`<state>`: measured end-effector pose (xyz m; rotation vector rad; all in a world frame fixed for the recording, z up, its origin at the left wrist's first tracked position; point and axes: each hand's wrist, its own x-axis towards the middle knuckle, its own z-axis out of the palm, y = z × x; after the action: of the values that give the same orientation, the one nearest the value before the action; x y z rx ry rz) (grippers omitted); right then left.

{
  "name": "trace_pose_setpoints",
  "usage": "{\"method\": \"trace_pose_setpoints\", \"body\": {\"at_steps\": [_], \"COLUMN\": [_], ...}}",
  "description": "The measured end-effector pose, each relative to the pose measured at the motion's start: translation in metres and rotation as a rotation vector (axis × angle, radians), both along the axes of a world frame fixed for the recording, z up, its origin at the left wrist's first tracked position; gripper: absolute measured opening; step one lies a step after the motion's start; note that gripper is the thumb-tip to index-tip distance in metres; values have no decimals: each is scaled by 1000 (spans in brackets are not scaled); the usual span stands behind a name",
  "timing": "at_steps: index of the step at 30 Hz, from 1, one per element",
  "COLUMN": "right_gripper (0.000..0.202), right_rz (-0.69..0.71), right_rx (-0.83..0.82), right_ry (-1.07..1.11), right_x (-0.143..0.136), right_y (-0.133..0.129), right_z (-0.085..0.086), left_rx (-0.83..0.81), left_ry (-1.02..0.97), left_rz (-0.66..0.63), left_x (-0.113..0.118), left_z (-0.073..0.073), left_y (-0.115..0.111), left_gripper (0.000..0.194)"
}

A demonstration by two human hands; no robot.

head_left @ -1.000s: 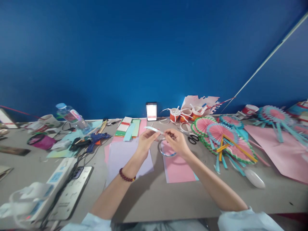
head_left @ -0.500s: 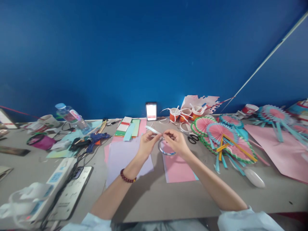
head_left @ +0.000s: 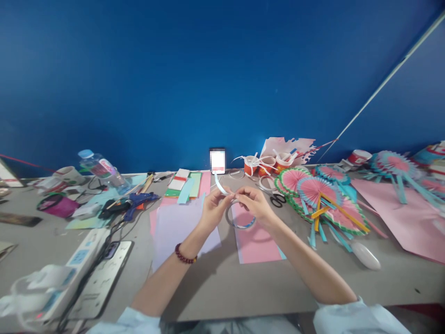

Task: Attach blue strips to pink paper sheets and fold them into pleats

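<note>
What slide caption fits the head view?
Left hand and right hand meet at a narrow curved pale blue strip with a thin round grey and blue ring.

This looks like a craft workspace: a grey table (head_left: 215, 292) against a blue wall (head_left: 208, 83) carries pleated paper fans (head_left: 317, 189), coloured sheets (head_left: 177, 227), scissors (head_left: 277, 200), a blue glue gun (head_left: 139, 199), red cups (head_left: 249, 169) bearing pale strips (head_left: 256, 162), and a white power strip (head_left: 83, 253) with plugs (head_left: 48, 277).

Here's the one camera, up on the person's head, facing twelve o'clock and tipped down over the desk (head_left: 215, 299)! It sees wide: blue wall (head_left: 215, 79) from ten to two, sleeves (head_left: 347, 317) closest at seven and between four and five, left hand (head_left: 213, 209) and right hand (head_left: 255, 205) farther out, near centre.
</note>
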<state>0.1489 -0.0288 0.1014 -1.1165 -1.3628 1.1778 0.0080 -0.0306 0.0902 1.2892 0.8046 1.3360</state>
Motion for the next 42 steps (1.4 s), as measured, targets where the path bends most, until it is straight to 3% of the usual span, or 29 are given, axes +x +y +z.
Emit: {"method": "trace_pose_setpoints", "body": {"at_steps": [5,8,12,18,21,28,34,42], "right_gripper": [17,22,22,26,29,25,43,50], "right_rz": [-88,-61,119,204,165,-71,-178,-290], "right_rx": [-165,-249,-296,-286,-257,-89,150,423], "right_ry": [32,157,280,304,255,113,-190,-929], "right_x": [6,8,7,9,11,16,31,28], "right_y": [14,17,14,13,16,24,35,43], "right_z": [-10,-13,-7,-4,-7,-11,-24,-39], "left_rx": [113,-39,-276,-398,-377,-211,-141,76], "left_ry": [35,-49,-147,-158,-110,120,222,433], "left_rz": [9,29,-21,-28,-36,59,76,133], "left_x": [-5,-9,-14,-16,-16,-16,-20,-23], "left_z": [15,23,23,20,19,19,18,15], "left_y": [-10,-10,-4,2,3,4,5,5], "left_gripper": [17,19,24,26,25,23,24,15]}}
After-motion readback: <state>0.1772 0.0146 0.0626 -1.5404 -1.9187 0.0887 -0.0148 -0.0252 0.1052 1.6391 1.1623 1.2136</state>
